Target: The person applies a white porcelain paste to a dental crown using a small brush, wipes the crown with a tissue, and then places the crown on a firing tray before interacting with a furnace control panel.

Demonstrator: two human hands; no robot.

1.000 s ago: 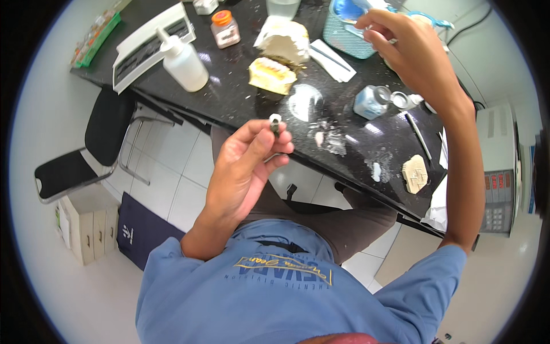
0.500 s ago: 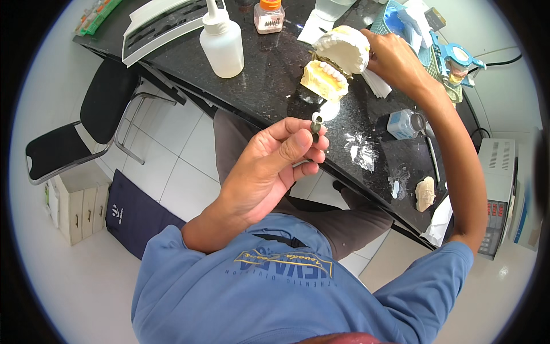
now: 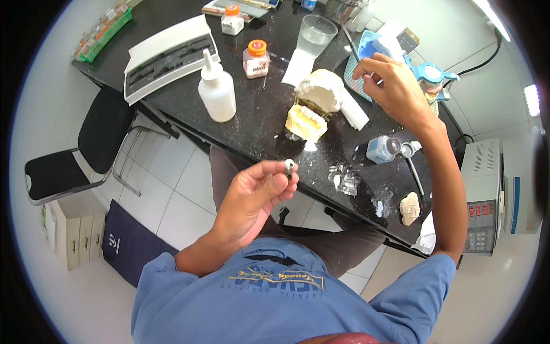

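My left hand (image 3: 252, 198) is closed in a pinch above the table's near edge. Between thumb and fingers it grips a small dark metal piece with a white end (image 3: 289, 165). Farther right, my right hand (image 3: 395, 86) is raised over the blue tray (image 3: 354, 77), fingertips closed on a thin dark stick-like tool (image 3: 350, 45) slanting up and left; whether its end is a brush I cannot tell. Between the hands stands an open hinged dental model, with a yellowish lower cast (image 3: 306, 123) showing pale teeth and a cream upper cast (image 3: 321, 90) tilted back.
Left of the model are a white squeeze bottle (image 3: 217, 94), an orange-capped jar (image 3: 256, 60) and a white-framed case (image 3: 169, 57). A water cup (image 3: 316, 37) stands behind. White powder (image 3: 345, 180), an open glass jar (image 3: 382, 149) and a plaster piece (image 3: 409, 208) lie on the right.
My right hand has left the upper cast and moved to the blue tray, where it now grips the thin tool. My left hand still pinches the small piece. The view has shifted.
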